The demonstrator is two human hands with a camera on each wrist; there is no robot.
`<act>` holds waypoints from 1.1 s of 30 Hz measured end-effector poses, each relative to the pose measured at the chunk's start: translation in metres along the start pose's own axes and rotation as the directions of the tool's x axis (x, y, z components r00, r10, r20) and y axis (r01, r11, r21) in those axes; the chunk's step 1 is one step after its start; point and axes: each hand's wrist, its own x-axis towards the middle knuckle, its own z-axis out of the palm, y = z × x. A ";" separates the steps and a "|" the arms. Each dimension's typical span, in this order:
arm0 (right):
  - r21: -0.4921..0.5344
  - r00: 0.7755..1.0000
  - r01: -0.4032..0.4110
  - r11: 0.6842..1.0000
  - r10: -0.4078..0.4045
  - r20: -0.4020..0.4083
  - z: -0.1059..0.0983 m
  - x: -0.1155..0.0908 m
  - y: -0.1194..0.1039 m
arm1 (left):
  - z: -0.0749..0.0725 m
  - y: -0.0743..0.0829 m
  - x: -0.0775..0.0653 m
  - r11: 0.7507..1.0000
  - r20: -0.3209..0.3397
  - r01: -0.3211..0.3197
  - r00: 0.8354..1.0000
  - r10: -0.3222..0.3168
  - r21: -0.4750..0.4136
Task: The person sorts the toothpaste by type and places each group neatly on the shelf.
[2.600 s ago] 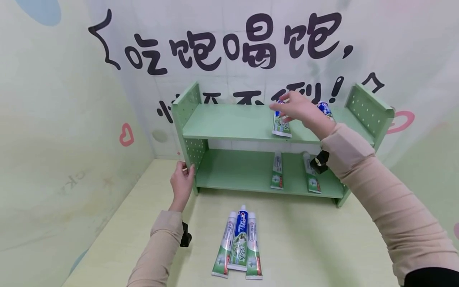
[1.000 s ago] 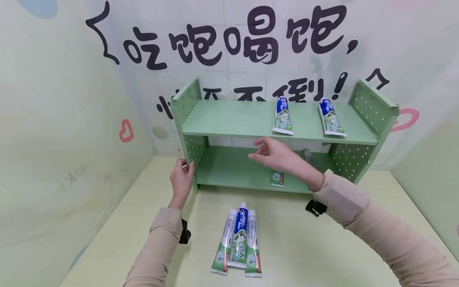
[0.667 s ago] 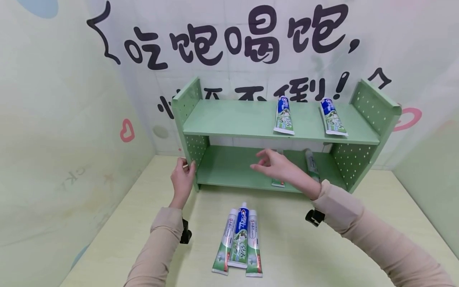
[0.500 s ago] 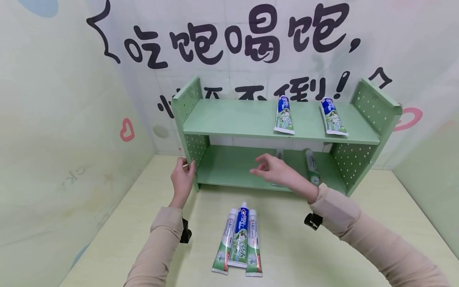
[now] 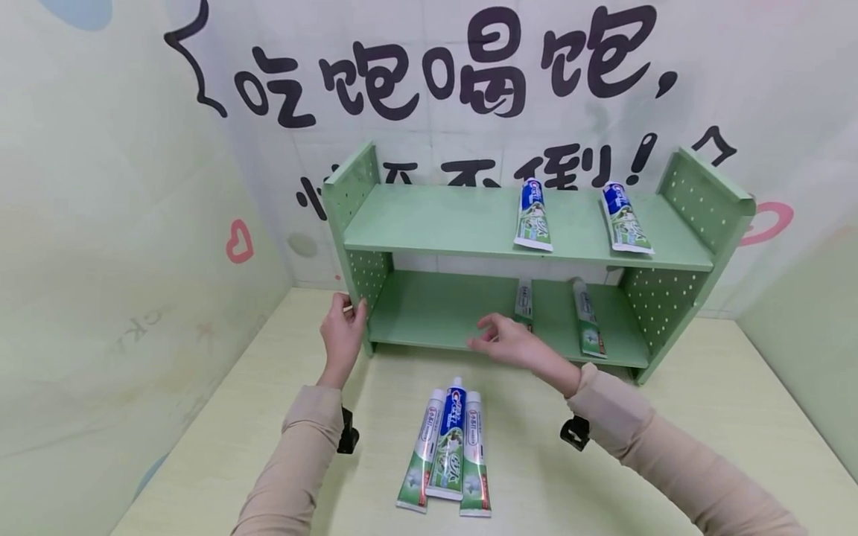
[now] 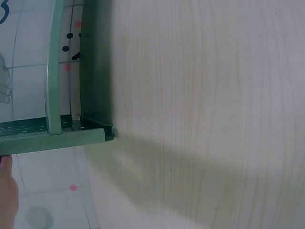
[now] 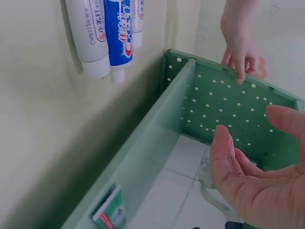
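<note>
A green two-tier shelf rack stands on the table. My left hand grips the front edge of its left side panel, thumb over the edge as the right wrist view shows. My right hand hovers at the front of the lower tier, holding nothing, thumb and fingers apart and bent. Below it on the table, a blue-and-green toothpaste tube lies partly over two white-and-green toothpaste tubes, a left one and a right one.
On the upper tier lie two blue-and-green tubes, one near the middle and one at right. Two white-and-green tubes lie on the lower tier, one partly behind my right hand, the other farther right. Patterned walls enclose the table.
My right hand has left the middle tube on the upper tier and come down to the front of the lower tier. The left hand keeps its grip on the panel.
</note>
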 end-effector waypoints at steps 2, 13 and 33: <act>0.020 1.000 -0.015 1.000 0.015 0.005 0.005 0.001 0.004 | 0.000 0.000 0.000 1.000 0.000 0.000 1.000 0.000 -0.002; 0.110 0.997 -0.068 0.992 0.064 0.045 0.036 0.007 0.028 | 0.000 0.001 0.000 1.000 -0.003 -0.009 1.000 0.009 -0.003; 0.100 0.981 -0.166 0.981 0.155 0.115 0.085 -0.001 0.061 | 0.001 0.001 0.000 1.000 -0.002 0.003 1.000 -0.003 0.002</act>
